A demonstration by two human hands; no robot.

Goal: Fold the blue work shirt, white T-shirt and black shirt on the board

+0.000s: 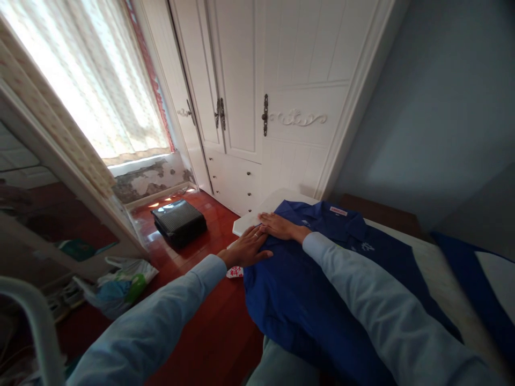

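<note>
A dark blue work shirt with a collar, a label at the neck and small white emblems lies spread over a pale tabletop. Its near side hangs down over the table's edge. My left hand, with a ring on one finger, lies flat on the shirt's left edge, fingers stretched out. Just beyond it, my right hand rests flat on the cloth below the collar. The fingertips of both hands meet near the table's left corner. Neither hand grips the fabric.
White wardrobe doors stand behind the table. On the red floor are a black box-like case and plastic bags. A white curved rail is at lower left. More blue cloth lies at right.
</note>
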